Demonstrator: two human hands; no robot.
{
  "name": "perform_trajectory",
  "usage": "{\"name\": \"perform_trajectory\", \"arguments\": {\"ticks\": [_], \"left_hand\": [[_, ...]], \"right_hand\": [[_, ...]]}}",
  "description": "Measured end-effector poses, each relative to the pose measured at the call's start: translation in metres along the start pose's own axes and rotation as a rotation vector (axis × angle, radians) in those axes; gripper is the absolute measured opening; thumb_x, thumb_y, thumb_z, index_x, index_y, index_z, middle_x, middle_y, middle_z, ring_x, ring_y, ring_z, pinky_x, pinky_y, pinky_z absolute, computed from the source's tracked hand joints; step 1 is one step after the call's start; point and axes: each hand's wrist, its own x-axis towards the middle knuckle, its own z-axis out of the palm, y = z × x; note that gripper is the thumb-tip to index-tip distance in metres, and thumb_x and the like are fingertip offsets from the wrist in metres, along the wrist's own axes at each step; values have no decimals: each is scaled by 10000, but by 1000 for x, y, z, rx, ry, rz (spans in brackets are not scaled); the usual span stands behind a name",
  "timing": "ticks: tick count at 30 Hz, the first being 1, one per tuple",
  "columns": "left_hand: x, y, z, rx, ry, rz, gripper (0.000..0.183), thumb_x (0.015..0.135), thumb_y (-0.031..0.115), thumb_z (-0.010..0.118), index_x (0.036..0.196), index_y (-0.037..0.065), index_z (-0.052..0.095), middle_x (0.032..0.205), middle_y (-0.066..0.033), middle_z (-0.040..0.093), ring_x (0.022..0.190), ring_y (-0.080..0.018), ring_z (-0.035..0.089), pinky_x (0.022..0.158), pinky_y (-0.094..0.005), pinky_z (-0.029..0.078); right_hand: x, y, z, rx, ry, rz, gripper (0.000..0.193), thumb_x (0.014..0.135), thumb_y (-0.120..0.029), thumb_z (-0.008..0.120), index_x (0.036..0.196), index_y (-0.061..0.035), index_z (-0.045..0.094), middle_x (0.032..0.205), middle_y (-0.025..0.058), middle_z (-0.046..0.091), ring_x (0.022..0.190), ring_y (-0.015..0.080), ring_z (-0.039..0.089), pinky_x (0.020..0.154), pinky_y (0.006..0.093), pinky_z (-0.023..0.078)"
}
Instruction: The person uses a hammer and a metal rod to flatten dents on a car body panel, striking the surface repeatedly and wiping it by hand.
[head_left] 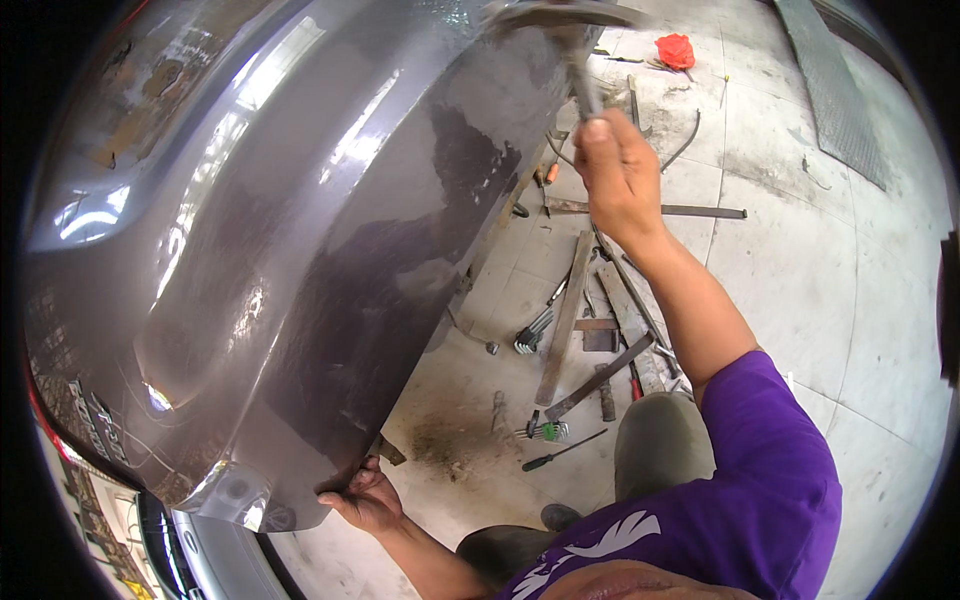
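Note:
A dark grey car body panel (300,250) with scratches and dull patches fills the left side of the view. My right hand (620,175) is closed around the handle of a body hammer (585,85). Its wide head, blurred by motion, is raised over the panel's far edge at the top. Down at the panel's lower corner, my left hand (366,497) grips the edge, thumb on the outer face and fingers partly hidden behind it. A small brownish metal piece (390,452) sticks out just beyond those fingers; I cannot tell whether they touch it.
Tools lie scattered on the pale tiled floor (800,270): flat bars (600,375), a wooden strip (565,320), hex key sets (534,331) and a screwdriver (565,450). Farther off are a red crumpled object (675,51) and a grey textured strip (830,90). A silver car (225,560) stands at lower left.

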Motion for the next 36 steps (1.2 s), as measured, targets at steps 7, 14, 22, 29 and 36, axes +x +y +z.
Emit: {"name": "perform_trajectory", "arguments": {"ticks": [7,14,22,29,36], "left_hand": [[2,-5,-8,-3,-60,8,569,889,590,469,928,48,637,606,-61,623,676,-191,594,688,-397,470],[5,-6,-12,-21,-102,-5,562,889,586,472,962,54,636,606,-57,626,687,-204,605,702,-405,479],[4,-7,-14,-40,-116,-38,546,916,554,449,945,44,644,667,-73,652,703,-248,632,741,-424,488],[5,-14,-23,5,-111,-28,624,895,592,452,1024,3,614,634,-87,636,681,-231,625,720,-400,496],[5,-10,-20,-32,-90,-17,586,901,565,465,1046,14,602,675,-99,655,689,-245,635,764,-411,500]], "right_hand": [[13,5,3,-32,36,125,318,985,-297,430,829,-34,517,630,-7,474,583,78,433,519,239,348],[14,1,-3,-168,6,60,332,983,-322,447,831,-39,533,626,-27,447,574,72,423,519,257,370],[25,-25,-9,-310,-136,62,345,971,-334,473,865,-10,530,646,35,484,617,123,460,572,279,401],[14,-35,-5,-342,-191,46,370,970,-356,468,867,-8,540,630,28,471,617,106,440,579,282,389],[-13,-43,6,-314,-208,-9,295,967,-289,482,884,-15,552,604,29,506,579,95,472,530,266,390]]}}
